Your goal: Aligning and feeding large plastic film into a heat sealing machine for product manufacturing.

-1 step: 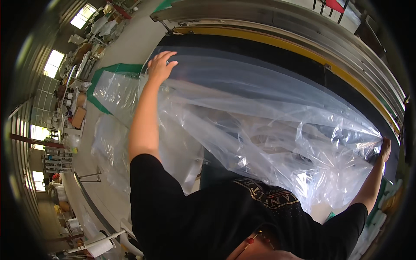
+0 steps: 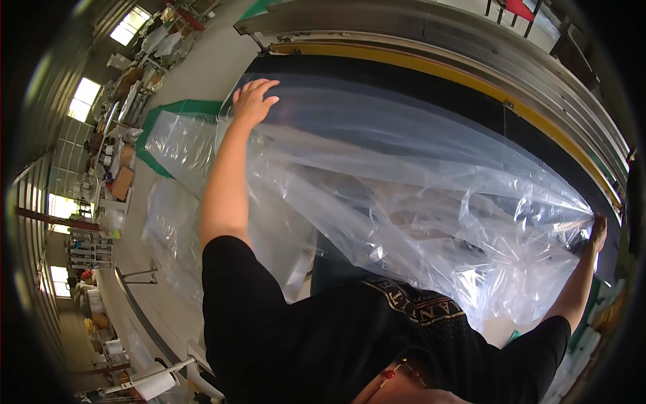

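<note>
"Dark counter [image 2: 377, 75]. Sheet [image 2: 404, 168]?"
"Across it, hanging off its near edge. Left hand [image 2: 253, 104]: counter's left end, fingers spread, no grip visible. Right hand [image 2: 599, 233]: counter's right end, fingers closed on sheet."
"Risk?"
"Uneven pull could crease it."

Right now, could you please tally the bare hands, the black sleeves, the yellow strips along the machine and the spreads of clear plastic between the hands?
Bare hands: 2, left hand and right hand
Black sleeves: 2, left sleeve and right sleeve
Yellow strip: 1
Clear plastic between the hands: 1 spread, layers hard to tell
Total: 6
</note>
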Motion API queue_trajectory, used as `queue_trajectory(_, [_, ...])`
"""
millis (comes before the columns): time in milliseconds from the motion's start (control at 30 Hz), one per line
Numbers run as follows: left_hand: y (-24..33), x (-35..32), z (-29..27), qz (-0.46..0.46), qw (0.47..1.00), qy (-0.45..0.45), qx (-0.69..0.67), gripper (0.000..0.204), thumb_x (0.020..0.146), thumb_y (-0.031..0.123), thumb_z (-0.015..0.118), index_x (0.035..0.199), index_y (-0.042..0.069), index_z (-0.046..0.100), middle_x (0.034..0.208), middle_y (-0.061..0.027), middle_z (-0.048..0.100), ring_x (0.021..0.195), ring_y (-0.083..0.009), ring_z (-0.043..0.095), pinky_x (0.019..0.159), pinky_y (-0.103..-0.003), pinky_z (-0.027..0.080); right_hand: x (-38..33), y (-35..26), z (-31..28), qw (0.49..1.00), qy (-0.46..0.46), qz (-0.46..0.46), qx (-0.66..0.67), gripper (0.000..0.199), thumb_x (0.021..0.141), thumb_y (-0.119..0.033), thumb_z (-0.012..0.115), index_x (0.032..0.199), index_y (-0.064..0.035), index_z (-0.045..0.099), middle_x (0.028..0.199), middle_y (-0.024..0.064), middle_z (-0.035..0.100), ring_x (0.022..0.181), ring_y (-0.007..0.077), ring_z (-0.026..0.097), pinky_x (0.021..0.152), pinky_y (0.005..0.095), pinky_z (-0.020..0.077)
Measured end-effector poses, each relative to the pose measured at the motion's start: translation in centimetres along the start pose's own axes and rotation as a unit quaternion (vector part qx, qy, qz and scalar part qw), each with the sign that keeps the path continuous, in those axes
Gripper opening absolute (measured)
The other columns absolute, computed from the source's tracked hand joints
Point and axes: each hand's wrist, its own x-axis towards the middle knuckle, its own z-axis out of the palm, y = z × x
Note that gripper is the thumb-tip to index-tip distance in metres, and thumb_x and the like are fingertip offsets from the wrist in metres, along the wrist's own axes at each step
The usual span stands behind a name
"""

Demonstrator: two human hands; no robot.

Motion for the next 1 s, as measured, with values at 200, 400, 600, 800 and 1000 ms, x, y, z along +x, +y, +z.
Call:
queue_trajectory(200, [-0.8, 3.6, -0.3, -0.066, 0.986, -0.154, -0.005, 0.020, 0.071, 0.036, 0.058, 0.083, 0.021, 0.064, 0.087, 0.0018, 0.061, 0.089, -0.0160, 0.053, 0.079, -0.035, 0.029, 0.1, 1.9, -0.1, 0.998, 0.046, -0.016, -0.033, 0.042, 0.083, -0.051, 0.037, 0.096, -0.0125, 0.050, 0.099, 0.0158, 0.053, 0.090, 0.0400, 0.048, 0.071, 0.0447, 0.0381])
queue_trajectory(400, [-0.8, 5.7, 2.1, -0.154, 0.970, -0.188, -0.013, 0.019, 0.074, 0.033, 0.057, 0.087, 0.021, 0.063, 0.085, -0.0005, 0.062, 0.087, -0.0159, 0.055, 0.080, -0.034, 0.029, -0.6, 0.1, -0.3, 1.000, 0.011, -0.010, -0.011, 0.042, 0.083, -0.049, 0.038, 0.096, -0.0106, 0.049, 0.099, 0.0165, 0.053, 0.092, 0.0405, 0.047, 0.072, 0.0458, 0.0377])
queue_trajectory(600, [-1.2, 7.6, 4.0, -0.157, 0.969, -0.189, -0.027, 0.024, 0.071, 0.031, 0.060, 0.094, 0.022, 0.060, 0.086, 0.0017, 0.062, 0.091, -0.0150, 0.054, 0.081, -0.035, 0.029, -0.7, 0.4, -0.2, 0.999, 0.016, -0.014, -0.030, 0.043, 0.083, -0.050, 0.039, 0.095, -0.0095, 0.050, 0.101, 0.0167, 0.053, 0.093, 0.0394, 0.047, 0.074, 0.0447, 0.0381])
queue_trajectory(800, [-2.1, 11.9, 9.7, -0.018, 0.934, -0.235, -0.269, 0.036, 0.069, 0.014, 0.064, 0.104, 0.010, 0.056, 0.101, -0.0085, 0.057, 0.094, -0.0186, 0.053, 0.083, -0.031, 0.041, -0.1, 8.3, -3.8, 0.997, 0.011, -0.013, 0.077, 0.044, 0.086, -0.043, 0.040, 0.114, -0.0108, 0.050, 0.112, 0.0036, 0.055, 0.103, 0.0146, 0.050, 0.089, 0.0267, 0.0359])
queue_trajectory(1000, [-6.5, 9.8, 6.8, 0.048, 0.964, -0.234, -0.119, 0.011, 0.071, 0.009, 0.060, 0.080, 0.004, 0.056, 0.074, -0.0033, 0.054, 0.069, -0.0144, 0.050, 0.065, -0.029, 0.042, -5.8, -6.9, -3.2, 0.969, 0.057, 0.004, 0.240, 0.023, 0.082, -0.024, 0.050, 0.101, -0.0126, 0.058, 0.091, 0.0069, 0.061, 0.083, 0.0173, 0.057, 0.075, 0.0286, 0.0433])
